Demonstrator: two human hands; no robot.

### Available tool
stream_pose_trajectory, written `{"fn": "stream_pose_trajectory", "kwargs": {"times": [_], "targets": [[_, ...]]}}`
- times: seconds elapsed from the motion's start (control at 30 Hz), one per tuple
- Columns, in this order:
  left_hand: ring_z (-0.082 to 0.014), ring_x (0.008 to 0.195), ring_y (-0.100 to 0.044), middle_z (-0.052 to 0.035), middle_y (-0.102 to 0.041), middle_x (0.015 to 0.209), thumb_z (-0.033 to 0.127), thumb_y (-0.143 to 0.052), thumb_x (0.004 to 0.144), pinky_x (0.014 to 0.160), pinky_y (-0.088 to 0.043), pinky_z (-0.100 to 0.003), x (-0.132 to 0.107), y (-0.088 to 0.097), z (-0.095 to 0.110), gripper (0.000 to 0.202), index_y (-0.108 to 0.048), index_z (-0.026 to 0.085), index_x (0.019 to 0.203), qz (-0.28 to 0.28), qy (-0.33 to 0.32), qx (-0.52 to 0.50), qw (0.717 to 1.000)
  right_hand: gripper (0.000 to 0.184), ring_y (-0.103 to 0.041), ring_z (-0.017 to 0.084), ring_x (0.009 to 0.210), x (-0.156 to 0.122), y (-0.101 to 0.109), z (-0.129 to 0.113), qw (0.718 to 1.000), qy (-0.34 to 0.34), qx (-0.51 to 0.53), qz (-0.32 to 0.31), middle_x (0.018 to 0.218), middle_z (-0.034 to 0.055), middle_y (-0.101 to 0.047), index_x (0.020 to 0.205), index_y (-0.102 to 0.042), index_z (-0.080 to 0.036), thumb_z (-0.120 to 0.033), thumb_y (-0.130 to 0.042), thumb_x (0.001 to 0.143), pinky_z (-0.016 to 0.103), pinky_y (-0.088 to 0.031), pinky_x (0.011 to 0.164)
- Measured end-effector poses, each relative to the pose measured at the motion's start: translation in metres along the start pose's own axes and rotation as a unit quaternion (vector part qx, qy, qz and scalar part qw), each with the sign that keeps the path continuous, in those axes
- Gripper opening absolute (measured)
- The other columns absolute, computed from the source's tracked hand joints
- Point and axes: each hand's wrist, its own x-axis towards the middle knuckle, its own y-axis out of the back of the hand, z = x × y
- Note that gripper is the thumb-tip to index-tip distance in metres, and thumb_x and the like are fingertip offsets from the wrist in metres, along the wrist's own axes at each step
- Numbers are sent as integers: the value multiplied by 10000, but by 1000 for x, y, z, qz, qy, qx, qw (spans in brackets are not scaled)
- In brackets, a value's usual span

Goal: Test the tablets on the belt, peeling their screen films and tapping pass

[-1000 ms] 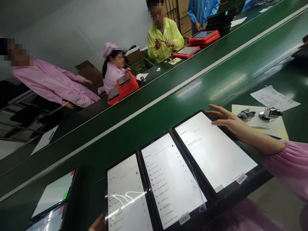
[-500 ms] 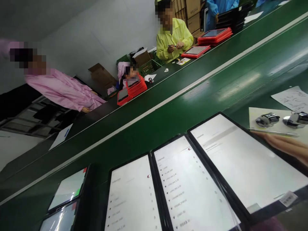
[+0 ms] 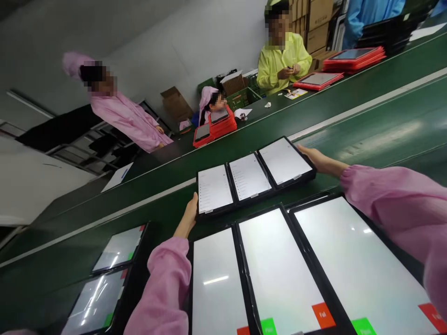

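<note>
Both hands grip a black tray (image 3: 297,180) by its two ends, over the green surface. Three tablets lie side by side in it: the left tablet (image 3: 214,188) and the middle tablet (image 3: 249,176) show lists, the right tablet (image 3: 285,160) a mostly blank white screen. My left hand (image 3: 189,213) is closed on the near left end, its fingers partly hidden. My right hand (image 3: 319,160) holds the far right end. Nearer to me, under my forearms, lies a second tray of three tablets with white screens, the middle tablet (image 3: 275,260) bearing red and green labels.
Two more lit tablets (image 3: 118,249) lie in a black tray at left. Across the green line (image 3: 377,109) are red-cased tablet stacks (image 3: 352,60), a person in yellow (image 3: 284,63) and people in pink. A white strip runs along the line.
The tray of list-screen tablets has moved away from me, now between both hands. White-screen tablets with red and green labels now show nearer. The view has shifted left.
</note>
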Motion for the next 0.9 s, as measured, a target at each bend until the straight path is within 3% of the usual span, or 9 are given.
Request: {"fn": "stream_pose_trajectory", "kwargs": {"times": [0.1,0.2,0.27,0.33,0.43,0.53,0.67,0.8,0.9], "targets": [[-400,1327,-631,-158,-793,1033,620,-575,945,1143,-489,-504,-6,3,5,477,-752,179,984,-8,-25,63,998,408,-664,255,1176,2,6,3,998,5,-60,-5,1276,125,-679,1258,-679,-149,-494,-680,1040,512,-560,1062],[-358,1350,-614,-103,-777,1222,582,-604,924,1185,-450,-440,-31,-6,22,418,-763,221,1062,-81,-73,89,990,366,-640,313,1249,-25,28,-10,991,31,-127,-41,1285,91,-707,1229,-744,-208,-452,-747,956,545,-493,1147],[-332,1265,-676,-75,-779,1247,620,-597,929,1123,-499,-392,-52,-27,42,465,-770,235,1123,-183,-120,114,969,362,-684,320,1158,-53,39,-23,981,57,-167,-76,1192,56,-744,1183,-783,-255,-511,-706,939,502,-530,1092],[-325,1229,-703,-69,-771,1285,642,-534,968,1058,-533,-377,-73,-56,64,523,-750,238,1218,-285,-178,164,928,405,-716,298,1027,-81,47,-33,969,86,-205,-111,1151,45,-751,1151,-799,-288,-590,-653,924,458,-577,970],[-315,1177,-729,-93,-763,1306,616,-404,1032,985,-553,-369,-97,-98,89,577,-720,206,1285,-350,-225,212,884,462,-709,298,917,-110,54,-29,948,120,-260,-140,1103,64,-753,1053,-818,-287,-656,-629,849,451,-578,845],[-339,1190,-722,-129,-759,1309,608,-346,1051,1001,-544,-399,-113,-117,99,629,-712,159,1296,-341,-234,239,879,446,-694,300,819,-119,64,-8,934,133,-297,-145,933,87,-751,863,-807,-262,-655,-606,800,439,-557,761],[-375,1317,-658,-121,-693,1453,582,-332,1061,1102,-498,-481,-125,-114,103,625,-642,180,1426,-315,-231,288,874,446,-655,233,628,-117,76,16,928,156,-299,-159,838,69,-742,826,-785,-240,-620,-555,873,361,-513,588],[-347,1331,-657,-105,-699,1452,560,-300,1083,1145,-485,-486,-135,-110,107,611,-670,192,1402,-309,-221,326,866,447,-715,280,797,-129,75,17,919,237,-289,-123,1042,113,-760,843,-752,-213,-575,-514,956,395,-549,674],[-356,1496,-510,-142,-563,1602,583,-324,1098,1283,-318,-579,-164,-110,99,642,-552,164,1528,-255,-280,337,862,352,-694,262,759,-172,71,5,905,300,-283,-105,900,88,-745,895,-717,-220,-475,-519,1034,392,-535,700]]}}
